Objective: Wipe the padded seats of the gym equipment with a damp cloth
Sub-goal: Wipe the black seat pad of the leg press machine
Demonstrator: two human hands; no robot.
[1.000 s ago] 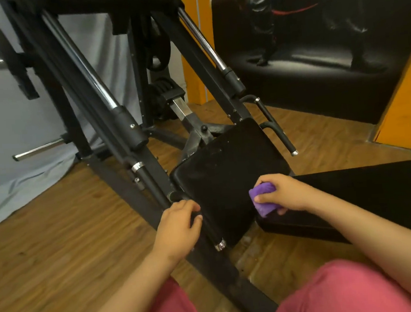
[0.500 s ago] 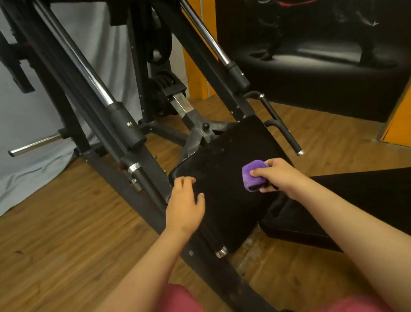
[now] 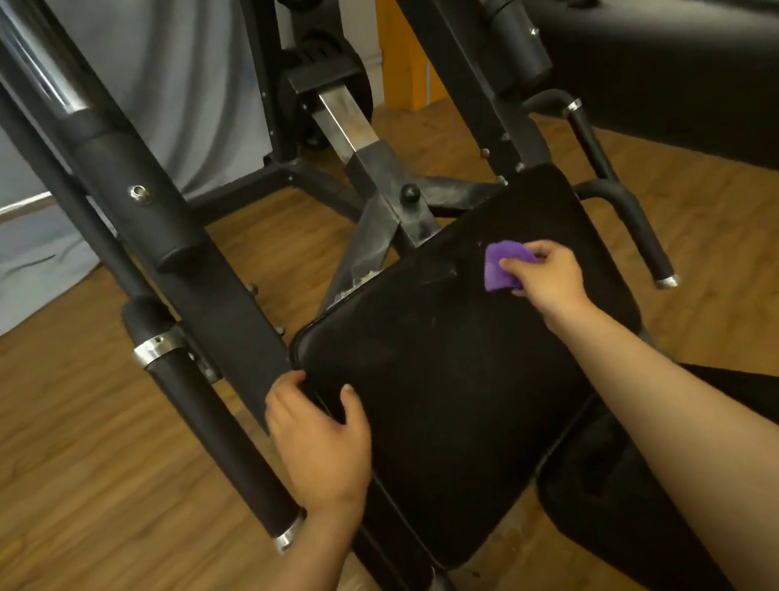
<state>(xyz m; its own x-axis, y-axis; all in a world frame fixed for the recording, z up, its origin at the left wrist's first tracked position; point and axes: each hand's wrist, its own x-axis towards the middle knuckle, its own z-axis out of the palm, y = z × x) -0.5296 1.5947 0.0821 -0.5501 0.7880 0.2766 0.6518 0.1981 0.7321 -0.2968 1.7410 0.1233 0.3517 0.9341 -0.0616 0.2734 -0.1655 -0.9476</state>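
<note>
Our right hand [image 3: 549, 278] pinches the purple cloth [image 3: 502, 267] at the far edge of the padded seat [image 3: 434, 408]; our left hand [image 3: 320, 440] apparently grips its left edge. So bunched, the cloth could miss patches.

Two bare arms reach forward from the near edge. The left forearm [image 3: 283, 569] comes up from the bottom centre. The left hand [image 3: 320, 440] lies palm down, its fingers curled over the near left edge of the padded seat [image 3: 455, 383] and its thumb resting on the pad's top. The right forearm [image 3: 695, 415] enters from the lower right and stretches farther, up and to the left. The right hand [image 3: 549, 280], back facing up, sits toward the far right of the pad, well apart from the left hand. Its fingertips and thumb pinch a bunched purple cloth [image 3: 499, 268] against the surface.
</note>
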